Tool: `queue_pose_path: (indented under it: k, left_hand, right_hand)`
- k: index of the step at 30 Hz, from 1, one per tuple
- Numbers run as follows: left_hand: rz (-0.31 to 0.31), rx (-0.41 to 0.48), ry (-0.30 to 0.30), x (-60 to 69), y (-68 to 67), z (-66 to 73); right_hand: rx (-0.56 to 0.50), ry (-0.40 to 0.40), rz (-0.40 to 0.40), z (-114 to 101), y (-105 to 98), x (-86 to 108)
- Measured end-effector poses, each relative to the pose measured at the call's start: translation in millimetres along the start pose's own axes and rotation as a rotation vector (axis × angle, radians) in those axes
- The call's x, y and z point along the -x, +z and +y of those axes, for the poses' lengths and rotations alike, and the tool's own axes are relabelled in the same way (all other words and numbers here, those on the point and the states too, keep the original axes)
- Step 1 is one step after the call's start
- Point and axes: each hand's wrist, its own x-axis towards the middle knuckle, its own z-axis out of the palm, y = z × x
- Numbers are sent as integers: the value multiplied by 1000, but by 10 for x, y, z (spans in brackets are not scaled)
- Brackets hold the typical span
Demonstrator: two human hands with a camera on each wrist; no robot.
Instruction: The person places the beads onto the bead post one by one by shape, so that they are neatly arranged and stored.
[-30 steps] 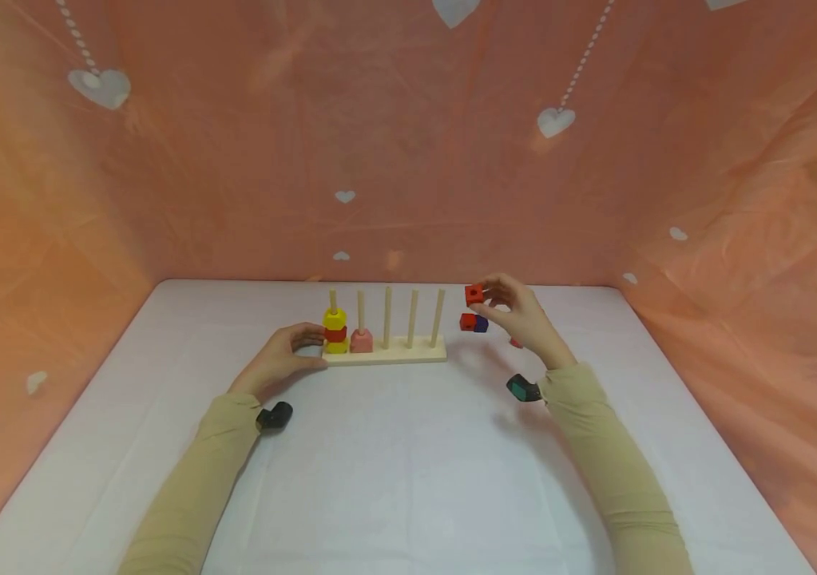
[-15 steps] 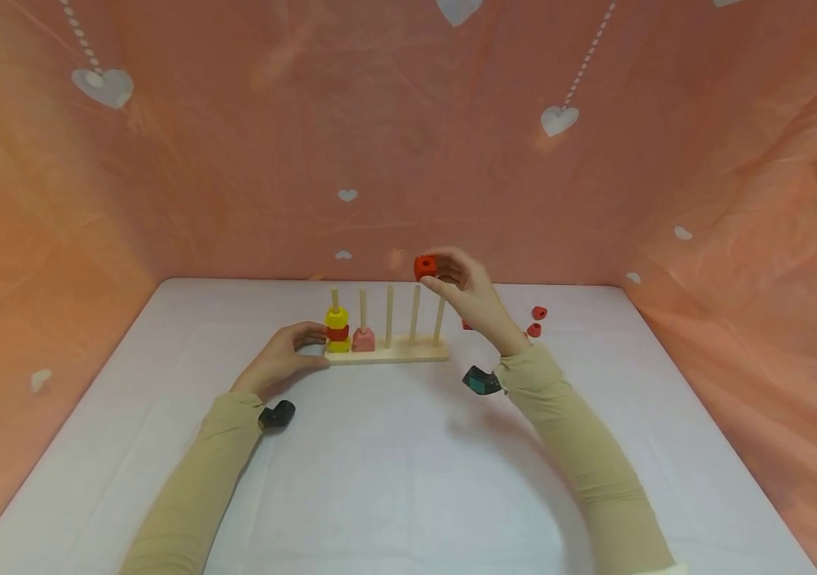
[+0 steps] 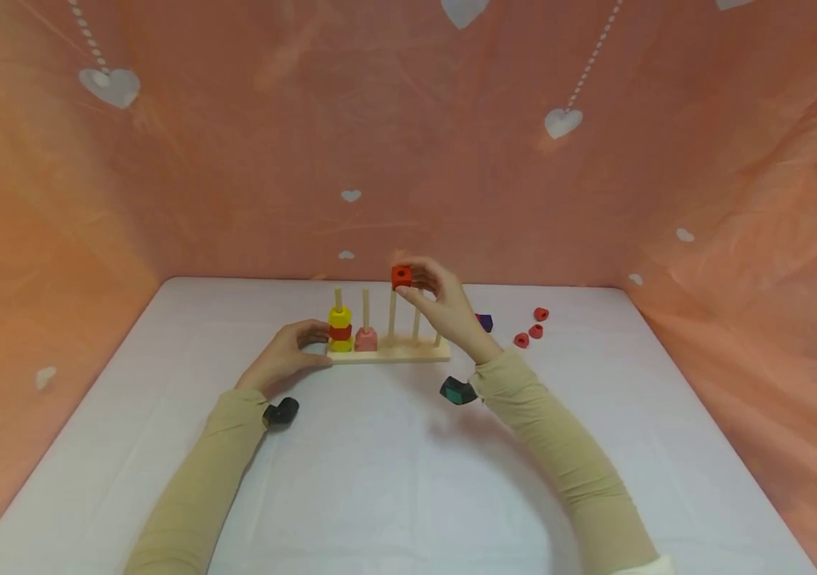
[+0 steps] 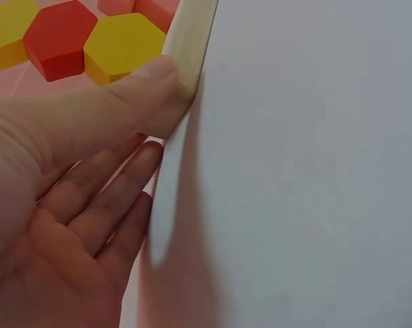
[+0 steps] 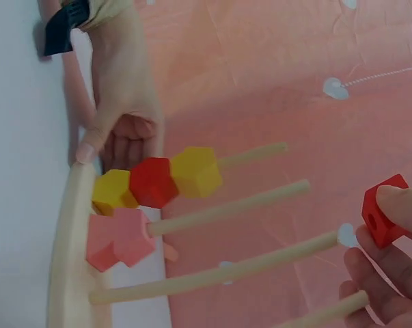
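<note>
Steadying the rack (image 3: 389,358), it seems, the left hand (image 3: 282,355) grips its left end in the head view, near the far edge of the worktop (image 3: 350,479). The right hand (image 3: 446,300) pinches a red cube (image 3: 402,280) over the middle peg (image 3: 392,316), a hole uncovered on top, probably so the fingers do not block it. Toward the far right corner lie three red beads (image 3: 521,340); a purple block (image 3: 485,323) sits nearer the rack, partly hidden. The left wrist view shows the thumb laid over the rack's end and the fingers behind, a hold that likely keeps it from sliding. From the right wrist, the cube is held between thumb and fingers, apart from the peg's tip; yellow and red beads (image 5: 154,183) and pink beads (image 5: 120,238) stay put because pegs run through them.
</note>
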Motion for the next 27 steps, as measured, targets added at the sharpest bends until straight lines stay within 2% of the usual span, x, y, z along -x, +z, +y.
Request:
queue_pose_path:
  k: [4, 10, 12, 19, 21, 24, 27]
  left_hand:
    - [3, -29, 20, -3, 1, 37]
    - [3, -13, -22, -13, 7, 42]
    - [-8, 6, -23, -19, 3, 26]
    - [-50, 43, 12, -29, -19, -21]
    - [-57, 39, 32, -21, -22, -23]
    - [-63, 40, 32, 18, -24, 44]
    - [-61, 37, 26, 17, -30, 30]
  right_hand:
    - [34, 25, 1, 119, 45, 10]
    - [14, 40, 24, 162, 104, 6]
    - [2, 41, 40, 150, 125, 3]
    - [12, 47, 79, -127, 177, 61]
    - [20, 64, 86, -135, 192, 73]
    - [19, 97, 86, -113, 210, 87]
    - [-18, 129, 69, 8, 232, 100]
